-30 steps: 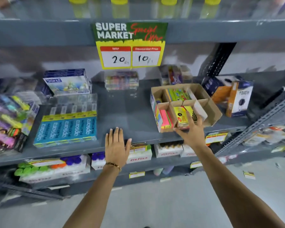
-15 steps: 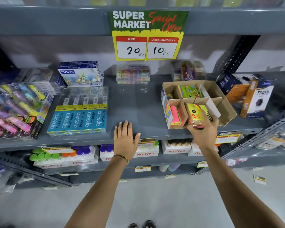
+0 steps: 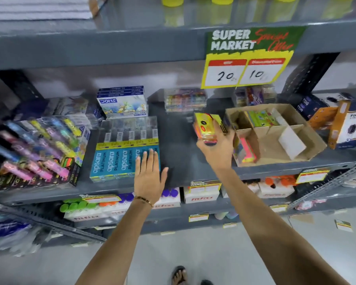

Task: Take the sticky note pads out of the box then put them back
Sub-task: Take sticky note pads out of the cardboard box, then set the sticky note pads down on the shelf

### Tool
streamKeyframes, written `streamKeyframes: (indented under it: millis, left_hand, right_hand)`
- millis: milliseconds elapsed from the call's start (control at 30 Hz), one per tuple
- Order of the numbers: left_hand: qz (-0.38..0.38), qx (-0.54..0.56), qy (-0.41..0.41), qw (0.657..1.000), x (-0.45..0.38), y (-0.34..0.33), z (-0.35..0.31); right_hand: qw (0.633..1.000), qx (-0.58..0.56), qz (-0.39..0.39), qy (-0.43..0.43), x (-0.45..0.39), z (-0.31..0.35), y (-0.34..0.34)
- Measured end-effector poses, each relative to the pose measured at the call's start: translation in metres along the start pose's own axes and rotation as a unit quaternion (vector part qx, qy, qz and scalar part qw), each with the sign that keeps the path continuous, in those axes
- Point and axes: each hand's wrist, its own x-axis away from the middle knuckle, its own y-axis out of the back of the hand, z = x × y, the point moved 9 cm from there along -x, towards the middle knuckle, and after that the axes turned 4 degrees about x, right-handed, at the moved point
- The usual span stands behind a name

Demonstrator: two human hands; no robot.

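1. The right hand [image 3: 218, 149] has lifted a stack of sticky note pads [image 3: 207, 128] clear of the cardboard box [image 3: 308, 145] — half a second ago the stack was only just rising from the box's front middle compartment, right at its rim.
2. The stack is now in the air, left of the box and above the bare middle of the shelf [image 3: 179, 128], the fingers clasped around its lower end.
3. That compartment looks empty now. A pink pad [image 3: 247, 150] stands in the front left compartment and green packs [image 3: 261, 118] lie in a rear one, so I'd judge the taking-out is only partly done.
4. The left hand [image 3: 149, 177] lies flat, fingers spread, grasping nothing — its fingertips overlap the blue pencil packs [image 3: 115, 161] near the shelf's front edge. Earlier it lay on bare shelf to the right of those packs.
5. The view has swung too: the price sign [image 3: 247, 56] sits further right than before.
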Motion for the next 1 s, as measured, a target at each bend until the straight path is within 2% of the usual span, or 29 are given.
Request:
streamKeyframes:
  millis: [133, 233, 333, 400, 467, 567, 700, 767, 867, 933, 1000]
  left_hand:
    - [0.0, 0.013, -0.002, 1.0, -0.002, -0.006, 0.003]
    - [-0.004, 0.014, -0.003, 1.0, -0.001, -0.009, 0.003]
    - [-0.003, 0.011, 0.002, 1.0, -0.001, -0.01, 0.004]
    - [0.001, 0.006, 0.005, 1.0, -0.001, -0.011, 0.003]
    - [0.005, 0.006, 0.009, 1.0, -0.001, -0.012, 0.003]
    - [-0.011, 0.005, 0.006, 1.0, 0.0, -0.007, 0.001]
    - [-0.05, 0.035, 0.004, 0.998, 0.0, 0.005, -0.001]
    - [-0.059, 0.046, 0.008, 0.997, 0.0, 0.009, -0.002]
    - [-0.062, 0.045, 0.011, 0.997, 0.0, 0.01, -0.003]
    - [-0.062, 0.043, 0.012, 0.997, 0.0, 0.009, -0.002]
    - [-0.064, 0.04, 0.011, 0.997, 0.0, 0.008, -0.002]
  right_hand:
    - [0.99, 0.113, 0.085, 0.001, -0.025, -0.019, -0.04]
    - [0.958, 0.228, 0.173, 0.009, -0.029, -0.04, -0.063]
    - [0.931, 0.321, 0.14, 0.106, -0.031, -0.026, -0.061]
    - [0.898, 0.371, 0.158, 0.177, -0.029, -0.016, -0.065]
    - [0.871, 0.402, 0.186, 0.211, -0.026, -0.016, -0.067]
    - [0.87, 0.391, 0.176, 0.245, -0.024, -0.001, -0.054]
    - [0.887, 0.297, 0.047, 0.351, 0.018, 0.041, -0.024]
    - [0.883, 0.249, 0.086, 0.387, 0.063, 0.05, -0.033]
    - [0.844, 0.272, 0.214, 0.409, 0.118, 0.049, -0.067]
    - [0.834, 0.293, 0.222, 0.411, 0.128, 0.046, -0.072]
    - [0.852, 0.273, 0.222, 0.389, 0.118, 0.045, -0.069]
